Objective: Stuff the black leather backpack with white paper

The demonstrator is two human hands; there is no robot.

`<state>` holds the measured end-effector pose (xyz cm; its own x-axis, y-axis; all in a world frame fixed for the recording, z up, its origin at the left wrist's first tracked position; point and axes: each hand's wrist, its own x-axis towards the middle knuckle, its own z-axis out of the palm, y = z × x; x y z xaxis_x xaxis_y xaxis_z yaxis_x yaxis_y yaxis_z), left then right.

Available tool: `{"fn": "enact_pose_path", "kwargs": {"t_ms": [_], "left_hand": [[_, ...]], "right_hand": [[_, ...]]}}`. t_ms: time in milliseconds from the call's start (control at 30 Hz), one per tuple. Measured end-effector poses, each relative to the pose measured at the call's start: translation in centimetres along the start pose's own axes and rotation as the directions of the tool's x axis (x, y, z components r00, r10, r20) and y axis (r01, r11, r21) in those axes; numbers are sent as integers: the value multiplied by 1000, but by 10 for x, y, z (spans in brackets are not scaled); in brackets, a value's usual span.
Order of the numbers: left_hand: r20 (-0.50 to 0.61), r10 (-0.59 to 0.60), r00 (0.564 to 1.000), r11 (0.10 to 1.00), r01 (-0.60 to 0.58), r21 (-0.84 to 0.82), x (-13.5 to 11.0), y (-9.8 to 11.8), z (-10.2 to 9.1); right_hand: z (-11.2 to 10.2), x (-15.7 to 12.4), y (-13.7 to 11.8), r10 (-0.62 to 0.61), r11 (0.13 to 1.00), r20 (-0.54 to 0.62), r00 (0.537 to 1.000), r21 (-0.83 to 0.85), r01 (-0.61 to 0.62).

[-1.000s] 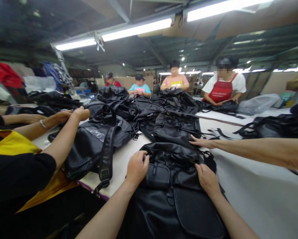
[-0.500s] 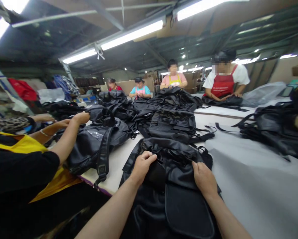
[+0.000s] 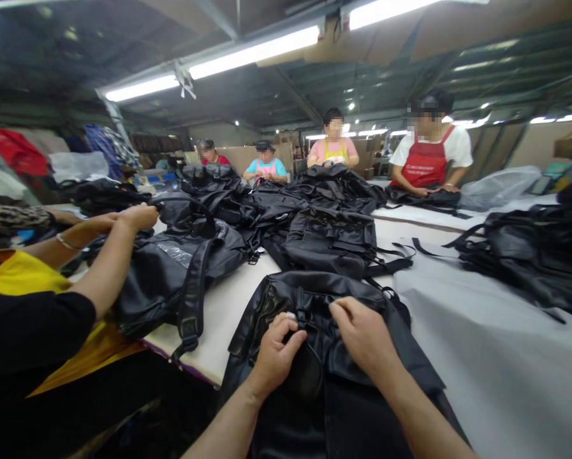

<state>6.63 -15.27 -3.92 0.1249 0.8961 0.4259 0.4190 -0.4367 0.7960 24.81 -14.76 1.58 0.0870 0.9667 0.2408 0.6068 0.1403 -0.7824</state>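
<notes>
A black leather-look backpack (image 3: pixel 357 408) lies before me on the table edge, its top pointing away. A narrow strap (image 3: pixel 300 303) runs down the middle of its upper front. My left hand (image 3: pixel 277 350) is just left of this strap, with fingers curled and thumb bent toward them. A small white spot shows at its fingertips; what it is, I cannot tell. On the other side, my right hand (image 3: pixel 365 335) is closed over the upper front, thumb and forefinger together. Whatever either hand pinches is too small or hidden to name.
Another black backpack (image 3: pixel 171 274) lies to the left, beside a co-worker's hands (image 3: pixel 137 217). More black backpacks (image 3: pixel 333 239) are heaped ahead, and others (image 3: pixel 529 255) lie at right. White sheeting (image 3: pixel 496 344) covers the table. Several co-workers stand across it.
The front flap lying over the bag has shifted out of sight and the central strap now shows. My right hand has moved left and up, closer to my left hand, which has come slightly down.
</notes>
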Motion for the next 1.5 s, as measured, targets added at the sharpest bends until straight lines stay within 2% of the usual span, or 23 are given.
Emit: {"fn": "enact_pose_path", "kwargs": {"t_ms": [33, 100, 200, 267, 433, 600, 833, 1033, 1333, 1500], "left_hand": [[6, -5, 1000, 1000, 5, 17, -1, -1, 0], [26, -27, 999, 997, 25, 68, -2, -2, -2], [40, -94, 995, 982, 86, 166, -5, -5, -5], [26, -142, 990, 966, 133, 221, -6, -9, -6], [-13, -250, 968, 933, 245, 264, -2, -20, -4], [-63, -372, 926, 925, 375, 63, 2, -26, -1], [-44, -408, 912, 912, 405, -73, 4, -27, 0], [-81, -376, 923, 926, 377, -9, 4, -29, 4], [-157, -340, 927, 936, 350, 39, -2, -23, 1], [-150, -353, 924, 931, 363, 44, -1, -19, 0]], "right_hand": [[16, 11, -7, 85, 988, 113, 990, 121, -98], [47, 32, -13, 175, 941, 263, 949, 240, -240], [80, 48, -8, 226, 879, 377, 898, 318, -354], [89, 50, -2, 238, 837, 425, 873, 366, -407], [87, 52, 2, 209, 792, 443, 872, 446, -416], [92, 58, 7, 255, 797, 476, 841, 389, -462], [100, 59, 9, 213, 851, 502, 838, 326, -411], [97, 58, 13, 193, 849, 564, 803, 314, -425], [87, 48, 16, 88, 892, 592, 801, 311, -328], [94, 46, 22, 54, 918, 565, 823, 296, -263]]}}
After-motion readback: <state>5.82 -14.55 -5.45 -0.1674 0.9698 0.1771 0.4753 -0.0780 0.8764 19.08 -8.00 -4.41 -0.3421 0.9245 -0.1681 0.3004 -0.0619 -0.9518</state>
